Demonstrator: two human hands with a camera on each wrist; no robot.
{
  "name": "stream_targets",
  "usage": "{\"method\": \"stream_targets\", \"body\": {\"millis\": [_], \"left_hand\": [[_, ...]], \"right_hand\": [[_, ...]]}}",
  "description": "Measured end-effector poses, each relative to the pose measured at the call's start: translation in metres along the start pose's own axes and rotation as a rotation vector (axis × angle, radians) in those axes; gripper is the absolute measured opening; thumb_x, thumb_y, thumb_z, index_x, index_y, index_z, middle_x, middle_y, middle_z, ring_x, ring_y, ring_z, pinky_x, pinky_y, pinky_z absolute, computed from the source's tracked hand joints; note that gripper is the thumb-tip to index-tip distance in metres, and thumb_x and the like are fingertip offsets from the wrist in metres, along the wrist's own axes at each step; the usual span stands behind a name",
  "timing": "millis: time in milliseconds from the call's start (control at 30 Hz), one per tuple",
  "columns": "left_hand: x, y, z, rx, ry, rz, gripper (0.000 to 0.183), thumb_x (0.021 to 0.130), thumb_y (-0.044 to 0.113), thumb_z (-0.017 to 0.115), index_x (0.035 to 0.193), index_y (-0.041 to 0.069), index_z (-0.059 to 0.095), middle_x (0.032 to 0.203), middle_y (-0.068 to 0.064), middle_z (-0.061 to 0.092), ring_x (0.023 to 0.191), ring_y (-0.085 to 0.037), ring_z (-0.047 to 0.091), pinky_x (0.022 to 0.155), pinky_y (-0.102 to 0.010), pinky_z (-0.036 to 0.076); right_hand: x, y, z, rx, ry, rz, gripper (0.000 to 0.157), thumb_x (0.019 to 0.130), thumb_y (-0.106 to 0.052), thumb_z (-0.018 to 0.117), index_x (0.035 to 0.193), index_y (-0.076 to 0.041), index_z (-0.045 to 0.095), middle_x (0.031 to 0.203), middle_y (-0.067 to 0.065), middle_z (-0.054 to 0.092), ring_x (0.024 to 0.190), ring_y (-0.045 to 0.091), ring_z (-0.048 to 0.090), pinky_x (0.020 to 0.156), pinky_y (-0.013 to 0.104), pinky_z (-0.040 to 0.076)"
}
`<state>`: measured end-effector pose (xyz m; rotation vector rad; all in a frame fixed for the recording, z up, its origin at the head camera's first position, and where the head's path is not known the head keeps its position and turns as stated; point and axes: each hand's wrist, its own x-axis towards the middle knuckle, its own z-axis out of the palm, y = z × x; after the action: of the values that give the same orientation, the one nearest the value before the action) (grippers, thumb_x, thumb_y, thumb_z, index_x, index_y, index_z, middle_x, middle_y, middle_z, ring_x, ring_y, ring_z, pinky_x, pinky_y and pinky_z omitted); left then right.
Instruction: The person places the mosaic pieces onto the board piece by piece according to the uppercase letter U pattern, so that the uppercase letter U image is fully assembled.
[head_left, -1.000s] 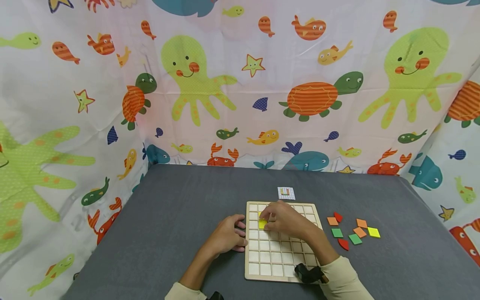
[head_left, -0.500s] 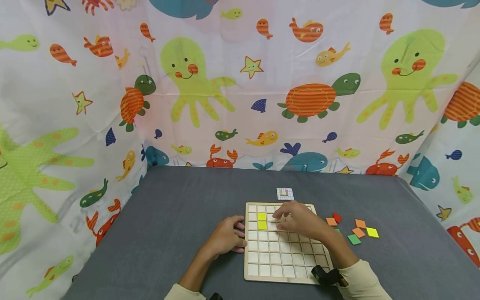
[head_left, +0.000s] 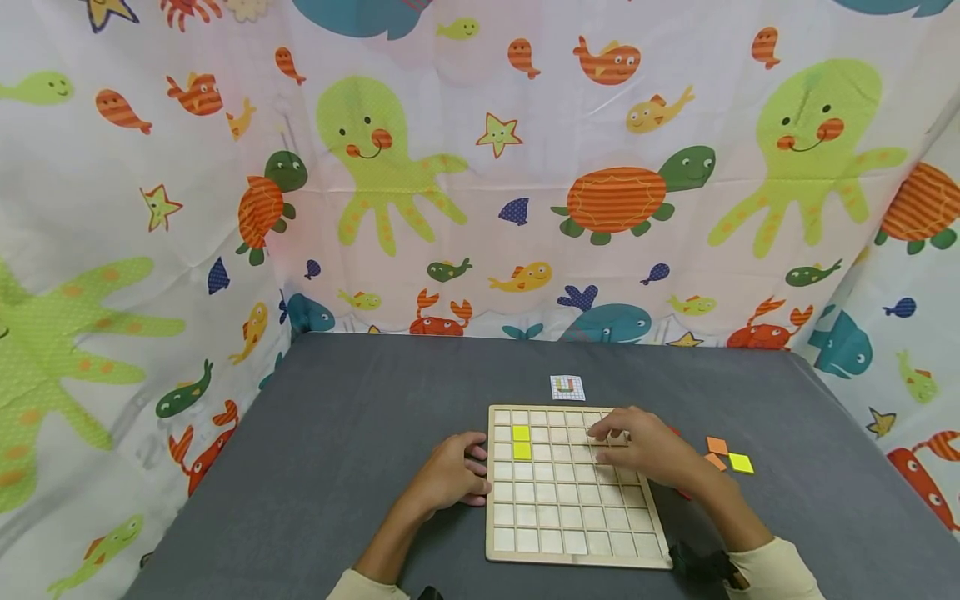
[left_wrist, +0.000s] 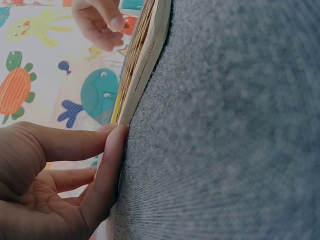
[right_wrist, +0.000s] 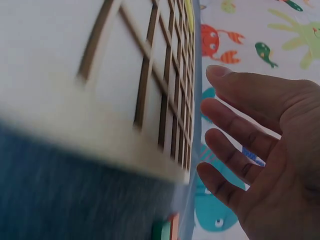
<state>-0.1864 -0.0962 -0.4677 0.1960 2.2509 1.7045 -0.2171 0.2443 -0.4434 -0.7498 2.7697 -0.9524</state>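
A wooden grid board [head_left: 540, 517] lies on the grey table, with a yellow square tile [head_left: 521, 432] and a second yellow tile [head_left: 522, 451] in its second column, one above the other. My left hand [head_left: 447, 475] is at the board's left edge; in the left wrist view the straight fingers [left_wrist: 107, 170] touch the wooden rim. Over the board's upper right part hovers my right hand [head_left: 645, 446], fingers loosely bent. The right wrist view shows nothing between its thumb and fingers [right_wrist: 232, 155].
A small printed card [head_left: 567, 387] with a coloured pattern lies behind the board. To the right are loose tiles: an orange one [head_left: 717, 446], a yellow one [head_left: 741, 463] and others partly hidden by the right arm. A patterned curtain [head_left: 420, 167] stands behind the table.
My right hand has left the yellow tiles and moved right across the board, uncovering both. The left hand stays at the board's left edge.
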Motion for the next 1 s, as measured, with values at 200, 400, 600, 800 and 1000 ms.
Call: {"method": "stream_targets", "body": {"millis": [200,400,600,800,1000], "left_hand": [[0.000,0.002,0.000,0.008,-0.003,-0.001,0.076,0.080,-0.016,0.077,0.150,-0.009,0.049,0.123,-0.019,0.060,0.097,-0.023,0.068,0.064,-0.037,0.068],[-0.002,0.003,0.000,0.005,-0.005,0.002,0.076,0.080,-0.016,0.077,0.150,-0.009,0.049,0.125,-0.020,0.060,0.098,-0.024,0.068,0.065,-0.038,0.068],[-0.003,0.004,0.000,0.003,0.004,0.000,0.076,0.080,-0.016,0.077,0.150,-0.009,0.049,0.125,-0.019,0.060,0.099,-0.025,0.068,0.065,-0.038,0.068],[-0.002,0.003,-0.001,0.010,0.002,-0.005,0.075,0.081,-0.016,0.076,0.150,-0.009,0.049,0.124,-0.019,0.060,0.099,-0.024,0.068,0.065,-0.037,0.068],[-0.002,0.004,0.000,0.017,-0.004,-0.010,0.074,0.082,-0.016,0.076,0.151,-0.009,0.049,0.125,-0.018,0.060,0.098,-0.023,0.067,0.066,-0.036,0.068]], "right_hand": [[-0.017,0.013,-0.010,-0.036,0.030,0.056,0.031,0.093,-0.027,0.083,0.120,-0.013,0.077,0.110,-0.004,0.072,0.099,0.020,0.060,0.079,0.036,0.054],[-0.033,0.026,-0.019,-0.056,0.047,0.133,0.037,0.089,-0.031,0.087,0.120,-0.013,0.078,0.112,-0.002,0.072,0.101,0.020,0.061,0.084,0.041,0.056],[-0.048,0.047,-0.028,-0.070,0.076,0.167,0.039,0.089,-0.033,0.087,0.120,-0.013,0.078,0.114,-0.003,0.074,0.105,0.022,0.066,0.087,0.039,0.060],[-0.064,0.057,-0.042,-0.090,0.097,0.238,0.046,0.089,-0.034,0.086,0.126,-0.010,0.075,0.123,0.009,0.072,0.110,0.029,0.064,0.090,0.053,0.059],[-0.078,0.070,-0.053,-0.127,0.134,0.279,0.047,0.089,-0.033,0.086,0.127,-0.009,0.074,0.122,0.012,0.070,0.108,0.032,0.063,0.088,0.060,0.059]]}}
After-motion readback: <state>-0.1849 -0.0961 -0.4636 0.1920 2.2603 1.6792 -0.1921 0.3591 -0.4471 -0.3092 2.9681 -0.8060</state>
